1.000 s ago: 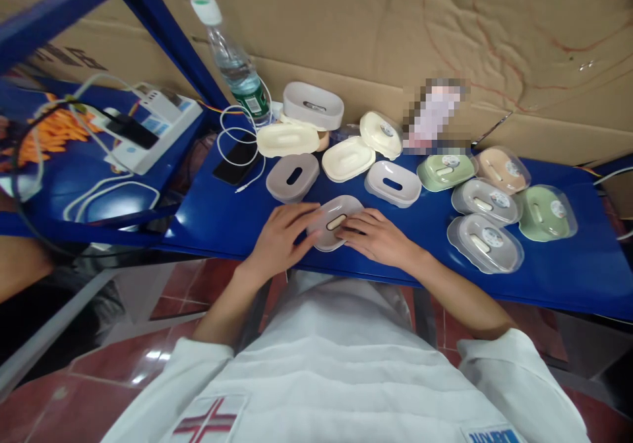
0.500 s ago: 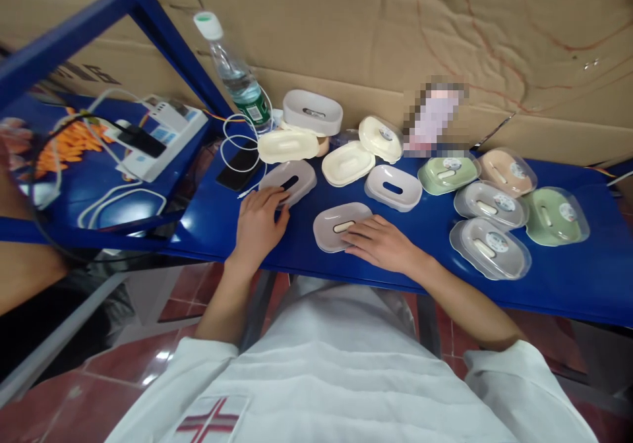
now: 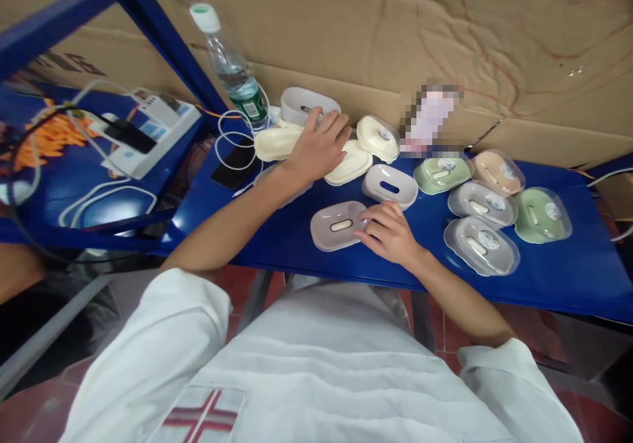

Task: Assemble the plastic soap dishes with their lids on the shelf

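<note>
Blue tabletop (image 3: 277,238) is backing onto cardboard (image 3: 321,28), a grey soap dish (image 3: 325,233) lying near its edge. The right hand (image 3: 388,232) is curling fingers there, grip unclear; the left hand (image 3: 320,145) is spreading loose fingers at a grey tub (image 3: 291,105).

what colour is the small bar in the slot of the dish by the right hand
The small bar is cream-white, seen best in the head view.
</note>
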